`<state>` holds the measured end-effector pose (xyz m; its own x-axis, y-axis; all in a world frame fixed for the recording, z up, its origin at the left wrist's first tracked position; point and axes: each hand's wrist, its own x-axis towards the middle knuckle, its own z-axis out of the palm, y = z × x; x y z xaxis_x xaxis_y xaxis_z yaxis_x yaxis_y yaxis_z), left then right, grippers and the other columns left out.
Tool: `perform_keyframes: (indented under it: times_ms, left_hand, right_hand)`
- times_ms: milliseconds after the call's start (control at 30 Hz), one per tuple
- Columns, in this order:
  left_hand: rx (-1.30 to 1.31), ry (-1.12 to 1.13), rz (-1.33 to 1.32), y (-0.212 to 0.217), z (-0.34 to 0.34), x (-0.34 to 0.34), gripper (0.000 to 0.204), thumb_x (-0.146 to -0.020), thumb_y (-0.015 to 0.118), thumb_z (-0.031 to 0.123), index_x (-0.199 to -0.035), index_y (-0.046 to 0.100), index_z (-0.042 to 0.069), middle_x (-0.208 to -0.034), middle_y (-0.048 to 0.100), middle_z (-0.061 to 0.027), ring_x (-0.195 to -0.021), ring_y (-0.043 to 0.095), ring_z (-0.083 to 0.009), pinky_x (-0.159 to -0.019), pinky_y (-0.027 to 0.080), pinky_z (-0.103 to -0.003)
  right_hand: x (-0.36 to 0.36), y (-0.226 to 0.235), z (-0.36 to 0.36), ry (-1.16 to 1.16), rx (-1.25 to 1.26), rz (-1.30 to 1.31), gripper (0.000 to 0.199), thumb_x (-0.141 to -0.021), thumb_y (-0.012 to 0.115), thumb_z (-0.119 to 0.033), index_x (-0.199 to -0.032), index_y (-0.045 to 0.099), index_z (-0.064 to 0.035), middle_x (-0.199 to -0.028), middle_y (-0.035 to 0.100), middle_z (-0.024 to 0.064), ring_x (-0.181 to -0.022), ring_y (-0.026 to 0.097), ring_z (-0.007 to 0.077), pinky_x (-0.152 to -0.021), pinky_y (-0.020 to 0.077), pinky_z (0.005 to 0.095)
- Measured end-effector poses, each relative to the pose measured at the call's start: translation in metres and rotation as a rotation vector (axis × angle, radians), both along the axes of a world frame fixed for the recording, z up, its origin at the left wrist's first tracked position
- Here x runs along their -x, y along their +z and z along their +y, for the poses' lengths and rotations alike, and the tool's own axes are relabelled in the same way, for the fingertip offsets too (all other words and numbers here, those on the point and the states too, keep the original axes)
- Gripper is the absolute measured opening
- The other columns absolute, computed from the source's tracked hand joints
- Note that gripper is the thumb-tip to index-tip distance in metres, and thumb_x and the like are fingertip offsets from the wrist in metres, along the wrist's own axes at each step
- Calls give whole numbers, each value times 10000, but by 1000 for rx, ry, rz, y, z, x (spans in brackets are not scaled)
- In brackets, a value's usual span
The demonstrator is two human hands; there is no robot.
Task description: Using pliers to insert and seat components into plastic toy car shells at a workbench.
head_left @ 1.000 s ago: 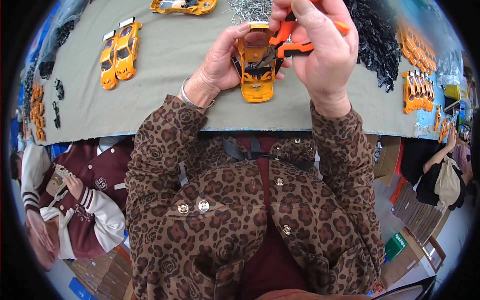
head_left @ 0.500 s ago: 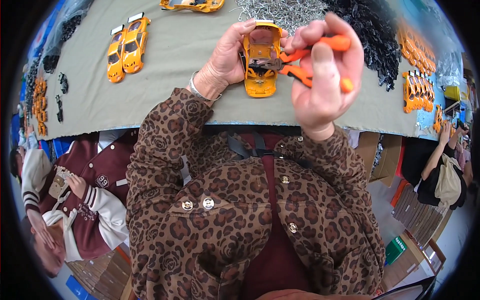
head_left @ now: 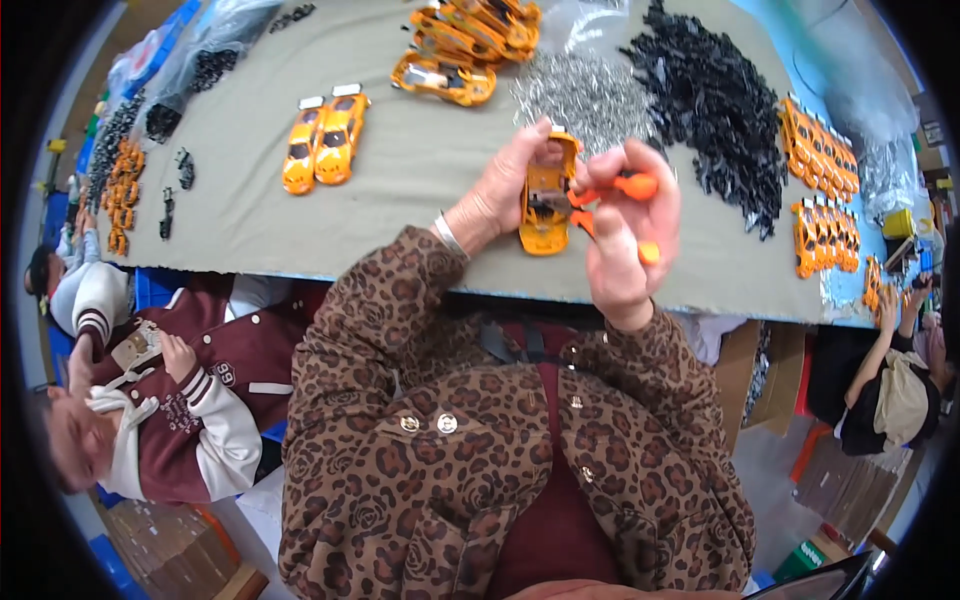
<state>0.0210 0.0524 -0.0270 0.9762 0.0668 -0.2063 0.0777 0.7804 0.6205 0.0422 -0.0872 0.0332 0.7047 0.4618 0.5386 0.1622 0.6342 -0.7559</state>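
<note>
My left hand (head_left: 498, 188) grips an orange toy car body shell (head_left: 543, 238) by its side, with the hollow underside turned up. Inside the shell sit small black parts. Orange-handled pliers (head_left: 634, 187) are closed in my right hand (head_left: 628, 240), and their jaws reach into the shell from its right side. The jaw tips are too small and shaded to show what they pinch. Beyond my hands lies a heap of small silvery metal pieces (head_left: 570, 100).
Two finished-looking orange toy cars (head_left: 340, 140) stand to the left. More car shells (head_left: 445, 78) are stacked at the far middle. A large black parts heap (head_left: 705, 110) lies right, with rows of orange cars (head_left: 826, 238) beyond. Co-workers sit at both sides.
The whole view has shifted, so the table's far side and the stacked shells show more. Both hands keep their hold, with the pliers still at the shell's interior.
</note>
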Motion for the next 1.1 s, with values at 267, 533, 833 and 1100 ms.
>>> perform_keyframes:
  times_ms: [267,533,833,1100]
  left_hand:
    - [-188,639,-176,25,89,9,358,-868,498,344,-1037,535,31,-913,615,-140,-865,578,-246,-803,479,-377]
    - [-799,1022,-143,6,142,-21,225,-863,584,106,-1064,549,12,-860,591,-54,-863,561,-133,-720,466,-240]
    - [-1329,1016,140,1,156,16,384,-896,499,86,-1262,436,-15,-1176,506,-105,-1014,530,-133,-827,449,-264]
    - [-1310,986,-43,27,105,25,294,-920,438,49,-1201,469,-30,-1178,505,-119,-1031,524,-183,-940,384,-301]
  right_hand:
    - [-24,13,-7,91,-172,-48,485,-870,590,-218,-1238,376,16,-991,498,128,-893,492,213,-799,443,399]
    - [-40,-2,-37,-47,-41,64,374,-871,556,-235,-1133,432,2,-946,492,111,-820,515,204,-720,465,344]
    - [-58,-8,-75,-136,-91,174,401,-865,563,-161,-1194,416,15,-989,513,102,-869,529,183,-775,465,325]
    - [-78,-8,-115,-352,112,47,406,-856,548,-103,-1224,414,6,-994,494,76,-889,498,152,-798,425,287]
